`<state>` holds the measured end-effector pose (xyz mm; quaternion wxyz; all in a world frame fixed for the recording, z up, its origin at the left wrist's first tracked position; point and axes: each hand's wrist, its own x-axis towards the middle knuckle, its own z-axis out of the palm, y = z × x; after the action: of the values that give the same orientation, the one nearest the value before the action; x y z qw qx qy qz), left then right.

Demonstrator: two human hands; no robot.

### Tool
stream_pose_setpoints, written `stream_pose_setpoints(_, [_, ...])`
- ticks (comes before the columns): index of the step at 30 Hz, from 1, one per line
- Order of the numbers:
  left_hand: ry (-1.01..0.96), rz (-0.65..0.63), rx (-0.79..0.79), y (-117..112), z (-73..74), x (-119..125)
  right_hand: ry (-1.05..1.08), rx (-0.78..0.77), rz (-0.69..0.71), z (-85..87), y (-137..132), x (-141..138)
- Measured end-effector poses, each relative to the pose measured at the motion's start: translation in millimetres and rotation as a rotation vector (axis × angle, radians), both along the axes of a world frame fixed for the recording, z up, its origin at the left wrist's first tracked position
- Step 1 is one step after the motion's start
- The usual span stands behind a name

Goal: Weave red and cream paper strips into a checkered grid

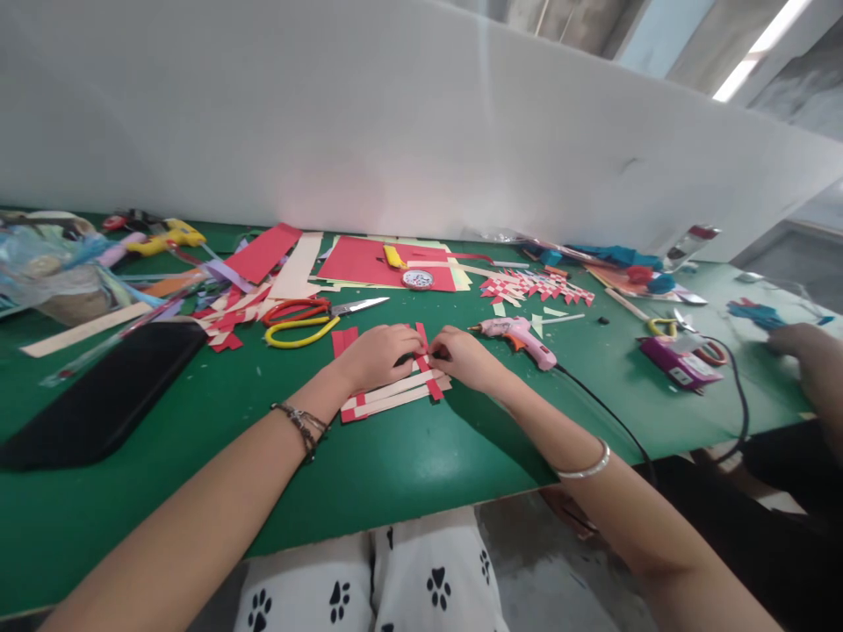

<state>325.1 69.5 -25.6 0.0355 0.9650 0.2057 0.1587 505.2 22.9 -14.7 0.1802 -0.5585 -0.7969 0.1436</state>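
Observation:
Cream and red paper strips [393, 393], interlaced into a small piece of weaving, lie flat on the green table in front of me. My left hand [382, 355] rests over the upper part of the weaving, its fingertips closed at a red paper strip [433, 387] that crosses the cream ones. From the right, my right hand [464, 360] pinches the same red strip close to the left fingertips. The exact grip is partly hidden by my fingers. Red strip ends [344, 340] stick out behind the left hand.
Scissors [303, 331] and a pink glue gun [520, 338] with a black cord flank the work. Behind are red paper sheets [356, 262], a round dial [417, 279] and woven paper pieces [536, 285]. A black case [111, 395] lies left; another person's hand [800, 342] is far right.

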Motion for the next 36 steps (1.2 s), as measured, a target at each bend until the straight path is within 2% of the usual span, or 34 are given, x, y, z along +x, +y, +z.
stream_pose_setpoints(4, [-0.003,0.012,-0.008,-2,0.9,0,-0.163,-0.054,-0.019,10.4,3,-10])
stream_pose_setpoints(8, [-0.003,0.012,-0.018,-2,0.7,0,-0.229,-0.077,-0.045,13.5,2,-14])
stream_pose_setpoints(15, [-0.022,0.003,-0.024,1,-1.7,0,-0.155,-0.074,-0.042,8.7,2,-8])
stream_pose_setpoints(21, [-0.004,0.001,-0.023,-1,0.8,1,-0.174,-0.077,-0.021,6.7,-2,-14])
stream_pose_setpoints(27, [0.002,0.007,-0.030,0,-0.2,0,-0.189,0.045,-0.079,4.1,-12,-19])
stream_pose_setpoints(36, [0.004,0.000,-0.031,2,-0.3,0,-0.207,-0.059,-0.117,4.8,-11,-24])
